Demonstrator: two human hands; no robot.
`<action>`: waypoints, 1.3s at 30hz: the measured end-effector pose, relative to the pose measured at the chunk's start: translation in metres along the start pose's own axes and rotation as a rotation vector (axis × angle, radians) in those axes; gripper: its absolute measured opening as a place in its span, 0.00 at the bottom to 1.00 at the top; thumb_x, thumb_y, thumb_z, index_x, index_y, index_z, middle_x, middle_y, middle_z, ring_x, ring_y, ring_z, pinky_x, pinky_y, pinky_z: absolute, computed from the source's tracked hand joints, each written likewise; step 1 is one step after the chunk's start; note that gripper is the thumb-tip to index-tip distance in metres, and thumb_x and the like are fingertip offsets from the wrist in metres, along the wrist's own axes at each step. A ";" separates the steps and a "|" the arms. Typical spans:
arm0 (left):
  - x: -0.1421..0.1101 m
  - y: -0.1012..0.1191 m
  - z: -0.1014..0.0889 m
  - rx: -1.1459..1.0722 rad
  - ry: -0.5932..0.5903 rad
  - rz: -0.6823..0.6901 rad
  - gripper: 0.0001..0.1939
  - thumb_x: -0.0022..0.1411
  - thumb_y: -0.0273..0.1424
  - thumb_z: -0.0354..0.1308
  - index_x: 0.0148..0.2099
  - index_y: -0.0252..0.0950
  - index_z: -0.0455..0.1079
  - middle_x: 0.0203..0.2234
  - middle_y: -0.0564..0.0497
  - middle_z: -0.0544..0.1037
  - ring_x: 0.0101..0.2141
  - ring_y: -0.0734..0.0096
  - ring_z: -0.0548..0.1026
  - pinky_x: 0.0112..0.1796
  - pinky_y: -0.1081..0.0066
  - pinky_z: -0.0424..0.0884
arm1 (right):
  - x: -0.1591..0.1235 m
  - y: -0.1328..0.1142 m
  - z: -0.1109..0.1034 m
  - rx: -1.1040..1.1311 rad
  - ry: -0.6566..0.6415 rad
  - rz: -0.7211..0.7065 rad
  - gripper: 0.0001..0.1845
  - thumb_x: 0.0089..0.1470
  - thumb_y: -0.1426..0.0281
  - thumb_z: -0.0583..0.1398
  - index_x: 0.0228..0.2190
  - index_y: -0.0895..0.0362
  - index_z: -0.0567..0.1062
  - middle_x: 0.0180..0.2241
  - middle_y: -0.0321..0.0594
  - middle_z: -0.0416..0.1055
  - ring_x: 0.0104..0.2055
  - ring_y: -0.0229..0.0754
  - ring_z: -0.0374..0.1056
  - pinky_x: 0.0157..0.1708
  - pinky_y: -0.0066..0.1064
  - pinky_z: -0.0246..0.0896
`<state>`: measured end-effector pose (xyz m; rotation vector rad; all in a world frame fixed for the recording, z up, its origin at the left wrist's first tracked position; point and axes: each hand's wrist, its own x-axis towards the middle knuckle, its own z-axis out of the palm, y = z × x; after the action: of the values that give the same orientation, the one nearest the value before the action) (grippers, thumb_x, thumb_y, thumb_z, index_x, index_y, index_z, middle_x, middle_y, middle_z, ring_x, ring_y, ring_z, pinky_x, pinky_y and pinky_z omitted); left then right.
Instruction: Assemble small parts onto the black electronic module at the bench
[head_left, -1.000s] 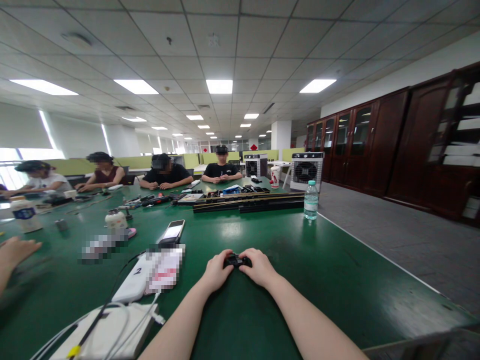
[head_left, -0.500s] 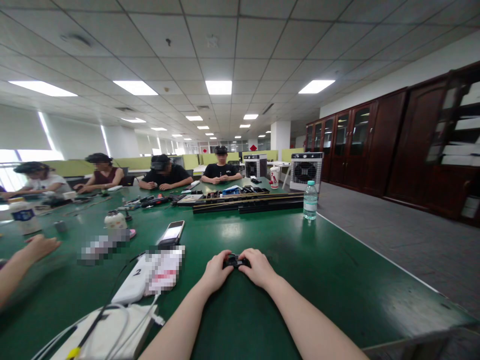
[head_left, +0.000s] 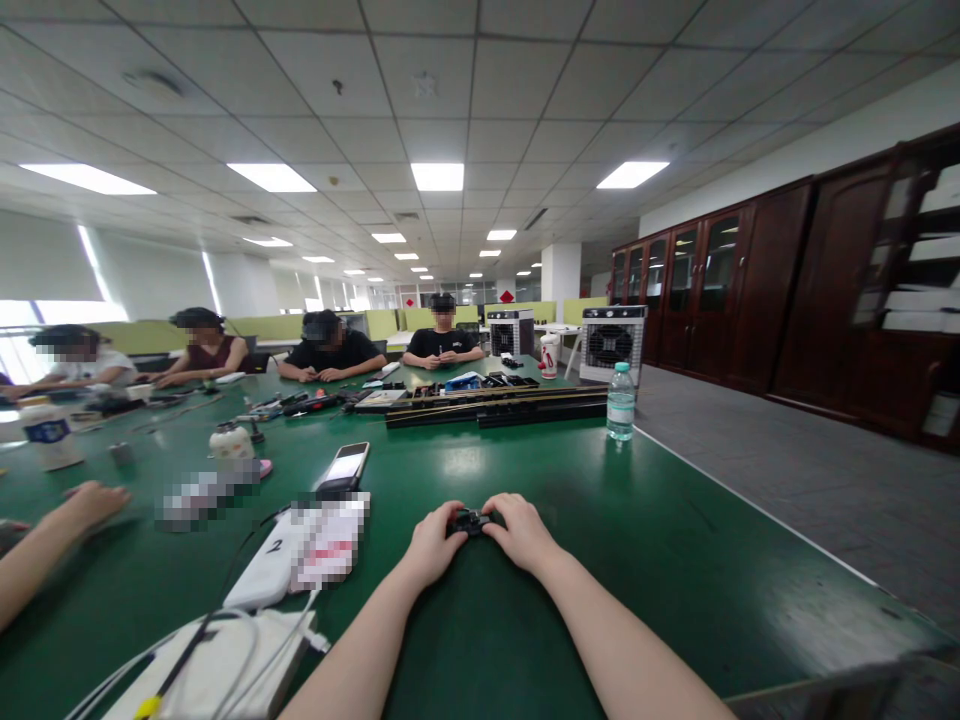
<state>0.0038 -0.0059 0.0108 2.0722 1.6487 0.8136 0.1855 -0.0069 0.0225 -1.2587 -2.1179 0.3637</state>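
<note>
Between my hands, low over the green table (head_left: 675, 580), is a small black part (head_left: 471, 521) with a shiny metal bit; its exact kind is too small to make out. My left hand (head_left: 433, 540) grips its left end between thumb and fingers. On the other end, my right hand (head_left: 521, 530) has its thumb and fingertips closed in a pinch. The fingers partly hide both ends of the part. To the left lie a white power bank (head_left: 264, 560) marked 2 and a phone (head_left: 348, 460).
A water bottle (head_left: 620, 402) stands near the right table edge. Long black bars (head_left: 540, 408) lie across the table ahead. At lower left is a white box (head_left: 247, 650) with cables. A co-worker's hand (head_left: 94, 505) reaches in from the left; several people sit farther back.
My right hand has shifted slightly up, and a bit more of the black part shows. The co-worker's arm at the left has moved a little to the right and down.
</note>
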 end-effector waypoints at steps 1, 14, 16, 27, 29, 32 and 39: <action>0.000 0.000 0.000 0.002 -0.001 -0.003 0.22 0.52 0.25 0.56 0.51 0.37 0.64 0.43 0.48 0.75 0.45 0.66 0.72 0.49 0.68 0.64 | 0.001 0.001 -0.001 0.009 0.012 0.008 0.08 0.49 0.71 0.59 0.35 0.52 0.73 0.40 0.37 0.72 0.46 0.44 0.63 0.47 0.36 0.55; -0.002 0.003 -0.002 -0.013 -0.016 -0.028 0.21 0.53 0.25 0.56 0.51 0.39 0.63 0.44 0.49 0.75 0.46 0.67 0.72 0.50 0.69 0.63 | 0.004 0.008 -0.013 0.100 0.123 0.072 0.10 0.49 0.71 0.57 0.36 0.53 0.73 0.38 0.39 0.73 0.44 0.43 0.66 0.47 0.36 0.58; -0.002 0.004 -0.003 -0.012 -0.018 -0.029 0.21 0.53 0.25 0.56 0.51 0.38 0.63 0.44 0.49 0.75 0.46 0.67 0.71 0.50 0.69 0.64 | 0.004 0.009 -0.014 0.104 0.145 0.074 0.10 0.49 0.71 0.57 0.36 0.53 0.72 0.38 0.39 0.73 0.44 0.43 0.66 0.47 0.36 0.58; -0.002 0.002 -0.002 -0.011 -0.024 -0.025 0.22 0.53 0.25 0.56 0.52 0.38 0.63 0.44 0.48 0.75 0.47 0.66 0.71 0.50 0.68 0.63 | 0.007 0.015 -0.017 0.161 0.238 0.103 0.14 0.50 0.72 0.56 0.40 0.53 0.71 0.40 0.40 0.73 0.44 0.43 0.68 0.47 0.37 0.61; -0.002 0.002 -0.002 -0.009 -0.024 -0.021 0.22 0.53 0.25 0.56 0.52 0.38 0.63 0.44 0.48 0.74 0.47 0.66 0.71 0.50 0.68 0.63 | 0.007 0.014 -0.018 0.165 0.250 0.095 0.14 0.50 0.72 0.56 0.41 0.54 0.71 0.40 0.40 0.73 0.44 0.43 0.68 0.47 0.37 0.61; -0.002 0.003 -0.002 -0.007 -0.021 -0.014 0.22 0.53 0.26 0.56 0.52 0.37 0.63 0.44 0.47 0.75 0.46 0.65 0.71 0.49 0.68 0.63 | 0.008 0.014 -0.019 0.172 0.270 0.085 0.14 0.50 0.72 0.56 0.41 0.54 0.71 0.40 0.40 0.73 0.44 0.43 0.68 0.48 0.37 0.61; -0.001 0.002 -0.002 -0.013 -0.019 -0.025 0.22 0.52 0.26 0.56 0.51 0.38 0.63 0.44 0.48 0.75 0.47 0.66 0.71 0.50 0.68 0.63 | 0.009 0.017 -0.019 0.175 0.304 0.076 0.15 0.49 0.72 0.56 0.41 0.53 0.71 0.40 0.39 0.73 0.44 0.43 0.67 0.47 0.38 0.61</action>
<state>0.0036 -0.0078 0.0130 2.0408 1.6516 0.7924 0.2064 0.0079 0.0308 -1.2105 -1.7486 0.3574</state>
